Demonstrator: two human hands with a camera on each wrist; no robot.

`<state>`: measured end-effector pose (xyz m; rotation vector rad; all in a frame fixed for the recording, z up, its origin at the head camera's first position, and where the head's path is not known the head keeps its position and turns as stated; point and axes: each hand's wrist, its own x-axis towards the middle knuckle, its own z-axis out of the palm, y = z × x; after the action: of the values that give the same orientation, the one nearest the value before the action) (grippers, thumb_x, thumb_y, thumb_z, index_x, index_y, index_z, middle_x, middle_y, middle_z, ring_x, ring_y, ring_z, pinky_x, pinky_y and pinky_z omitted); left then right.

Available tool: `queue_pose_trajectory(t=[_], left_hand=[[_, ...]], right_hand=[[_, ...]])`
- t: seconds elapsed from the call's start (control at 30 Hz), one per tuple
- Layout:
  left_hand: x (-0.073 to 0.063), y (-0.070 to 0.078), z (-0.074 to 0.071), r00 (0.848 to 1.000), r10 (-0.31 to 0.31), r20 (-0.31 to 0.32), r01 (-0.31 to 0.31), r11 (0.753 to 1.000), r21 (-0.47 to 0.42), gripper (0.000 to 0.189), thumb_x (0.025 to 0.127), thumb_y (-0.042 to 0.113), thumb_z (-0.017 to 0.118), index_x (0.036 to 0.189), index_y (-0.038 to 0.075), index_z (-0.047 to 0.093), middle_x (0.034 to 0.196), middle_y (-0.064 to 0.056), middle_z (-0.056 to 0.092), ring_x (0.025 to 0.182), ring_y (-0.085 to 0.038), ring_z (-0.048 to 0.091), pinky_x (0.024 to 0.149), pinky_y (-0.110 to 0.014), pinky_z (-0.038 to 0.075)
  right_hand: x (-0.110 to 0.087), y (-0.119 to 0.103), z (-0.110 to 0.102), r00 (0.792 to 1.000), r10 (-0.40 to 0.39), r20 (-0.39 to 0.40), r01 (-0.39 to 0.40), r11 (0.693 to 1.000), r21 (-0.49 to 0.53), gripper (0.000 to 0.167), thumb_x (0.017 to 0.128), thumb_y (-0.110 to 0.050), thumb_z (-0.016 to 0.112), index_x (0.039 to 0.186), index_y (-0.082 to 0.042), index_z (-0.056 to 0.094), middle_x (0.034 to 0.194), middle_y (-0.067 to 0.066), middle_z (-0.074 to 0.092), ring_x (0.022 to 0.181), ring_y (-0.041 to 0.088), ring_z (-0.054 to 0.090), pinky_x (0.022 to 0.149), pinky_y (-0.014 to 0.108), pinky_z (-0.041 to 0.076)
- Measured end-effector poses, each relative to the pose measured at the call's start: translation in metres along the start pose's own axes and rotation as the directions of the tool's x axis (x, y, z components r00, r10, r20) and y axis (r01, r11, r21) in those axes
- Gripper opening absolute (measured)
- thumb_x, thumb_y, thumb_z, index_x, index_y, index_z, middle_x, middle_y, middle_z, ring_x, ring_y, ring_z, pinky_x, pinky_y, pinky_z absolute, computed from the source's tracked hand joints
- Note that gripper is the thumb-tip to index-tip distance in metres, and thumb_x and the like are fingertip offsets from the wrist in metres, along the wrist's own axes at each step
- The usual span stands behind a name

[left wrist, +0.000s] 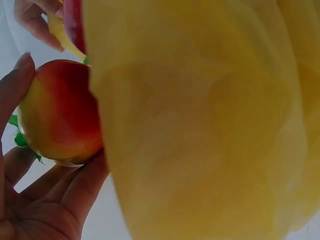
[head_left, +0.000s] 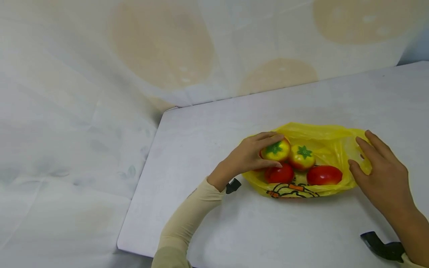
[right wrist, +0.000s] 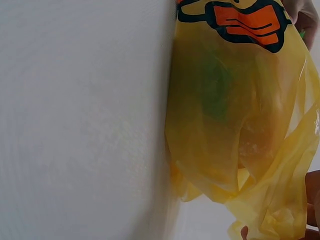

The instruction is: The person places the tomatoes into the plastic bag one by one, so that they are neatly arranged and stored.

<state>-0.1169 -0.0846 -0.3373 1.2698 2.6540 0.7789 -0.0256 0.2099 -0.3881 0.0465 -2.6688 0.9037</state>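
A yellow plastic bag point(head_left: 315, 130) with a black-and-orange print lies with its mouth spread wide. My left hand point(head_left: 253, 152) grips a red-and-yellow tomato-like fruit point(head_left: 276, 149) with a green star-shaped top, over the bag's left side. The left wrist view shows thumb and fingers round this fruit point(left wrist: 65, 112). Inside the bag are a second such fruit point(head_left: 301, 157), a red fruit point(head_left: 279, 173) beneath my left thumb and a longer red one point(head_left: 324, 175). My right hand point(head_left: 385, 175) holds the bag's right end; its fingers point(right wrist: 313, 195) show beside the gathered plastic.
The bag rests on a white table point(head_left: 285, 230), whose left edge and rounded corners show. A pale patterned cloth point(head_left: 83, 130) hangs behind and to the left. Black wrist-camera mounts point(head_left: 382, 246) sit at both wrists.
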Motion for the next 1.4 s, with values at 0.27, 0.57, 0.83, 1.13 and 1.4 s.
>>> queue_pose_trajectory(t=[0.27,0.57,0.83,1.13,1.4], left_hand=[[0.003,-0.004,0.006,0.993,-0.064,0.101,0.055,0.994,0.093,0.075,0.079,0.042,0.08,0.144,0.018,0.049,0.146,-0.005,0.05,0.137,-0.018,0.046,0.113,-0.022,0.034],[0.005,-0.003,0.014,0.986,-0.061,0.156,0.027,0.977,0.214,0.075,0.085,0.047,0.072,0.148,0.021,0.043,0.155,-0.008,0.039,0.142,-0.022,0.038,0.119,-0.027,0.026],[-0.01,-0.003,0.012,0.986,0.064,-0.152,-0.022,0.965,0.26,0.065,0.085,0.045,0.074,0.137,0.012,0.054,0.145,-0.015,0.045,0.142,-0.028,0.034,0.121,-0.03,0.022],[-0.043,-0.015,-0.002,0.916,-0.044,-0.398,0.125,0.976,0.179,0.04,0.094,0.023,0.067,0.129,0.007,0.055,0.139,-0.016,0.045,0.132,-0.031,0.041,0.109,-0.04,0.042],[-0.052,-0.019,-0.01,0.895,-0.207,-0.396,0.283,0.948,0.144,0.053,0.093,0.033,0.068,0.138,0.013,0.05,0.149,-0.014,0.036,0.141,-0.033,0.03,0.114,-0.049,0.034]], right_hand=[[-0.002,-0.001,0.0,1.0,-0.013,-0.011,0.013,1.0,0.008,0.067,0.083,0.006,0.068,0.144,0.007,0.04,0.156,0.024,0.03,0.142,0.043,0.031,0.106,0.061,0.03],[-0.002,-0.003,0.001,1.0,0.006,-0.004,-0.006,1.0,0.014,0.068,0.082,0.009,0.068,0.144,0.008,0.039,0.156,0.025,0.029,0.142,0.043,0.03,0.107,0.06,0.028],[-0.003,-0.003,0.0,1.0,0.004,-0.008,-0.004,1.0,0.014,0.068,0.082,0.008,0.068,0.143,0.008,0.04,0.156,0.025,0.029,0.143,0.043,0.03,0.108,0.06,0.027],[-0.004,-0.001,-0.002,1.0,-0.006,-0.003,0.006,1.0,0.011,0.067,0.082,0.008,0.068,0.143,0.009,0.04,0.155,0.026,0.03,0.143,0.043,0.03,0.108,0.06,0.027],[0.003,0.002,-0.01,0.999,-0.037,-0.028,0.036,0.998,-0.045,0.059,0.085,-0.007,0.065,0.139,0.01,0.044,0.154,0.029,0.03,0.145,0.046,0.021,0.12,0.058,0.008]])
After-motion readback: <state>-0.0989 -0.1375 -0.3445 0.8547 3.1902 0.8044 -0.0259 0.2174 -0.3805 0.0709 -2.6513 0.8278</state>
